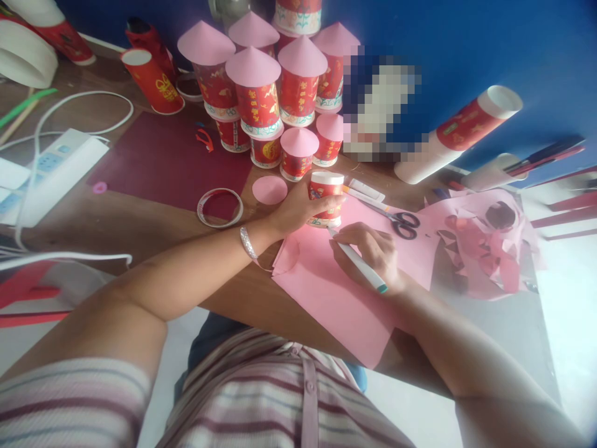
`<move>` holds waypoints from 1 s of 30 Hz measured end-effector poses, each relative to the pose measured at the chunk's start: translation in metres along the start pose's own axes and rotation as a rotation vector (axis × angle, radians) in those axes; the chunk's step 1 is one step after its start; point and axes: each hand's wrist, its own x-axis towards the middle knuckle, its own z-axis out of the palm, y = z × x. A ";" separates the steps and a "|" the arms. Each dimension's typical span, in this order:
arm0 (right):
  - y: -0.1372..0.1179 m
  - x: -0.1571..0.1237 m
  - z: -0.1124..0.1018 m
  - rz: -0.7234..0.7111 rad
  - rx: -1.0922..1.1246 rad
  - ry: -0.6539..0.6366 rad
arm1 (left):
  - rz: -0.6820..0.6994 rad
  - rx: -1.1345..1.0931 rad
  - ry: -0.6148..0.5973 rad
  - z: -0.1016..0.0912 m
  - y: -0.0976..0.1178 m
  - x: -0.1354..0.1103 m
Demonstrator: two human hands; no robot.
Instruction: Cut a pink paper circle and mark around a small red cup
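Observation:
My left hand (pixel 298 204) is wrapped round a small red paper cup (pixel 325 194) with white bands at its top and base. My right hand (pixel 370 249) grips a white marker (pixel 360 264) with a green end, its tip close to the cup's lower band; I cannot tell whether it touches. Beneath both hands lies a pink paper sheet (pixel 345 311). Scissors (pixel 403 224) with dark handles rest on the paper right of the cup. A round pink paper disc (pixel 269 190) lies left of my left hand.
Red cups with pink cone tops (pixel 253 93) stand stacked behind. A tape roll (pixel 219 208) lies at left, near a dark red sheet (pixel 177 162). Pink scraps (pixel 494 242) pile at right. A white power strip (pixel 56 165) with cables sits far left; a cardboard tube (pixel 459 134) leans back right.

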 end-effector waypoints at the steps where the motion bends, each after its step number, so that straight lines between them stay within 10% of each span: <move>1: 0.000 0.000 0.000 0.004 0.001 -0.002 | -0.001 0.008 0.005 0.000 0.000 0.000; 30: 0.000 0.000 0.002 0.046 -0.017 -0.043 | 0.023 0.028 -0.012 0.003 0.003 -0.002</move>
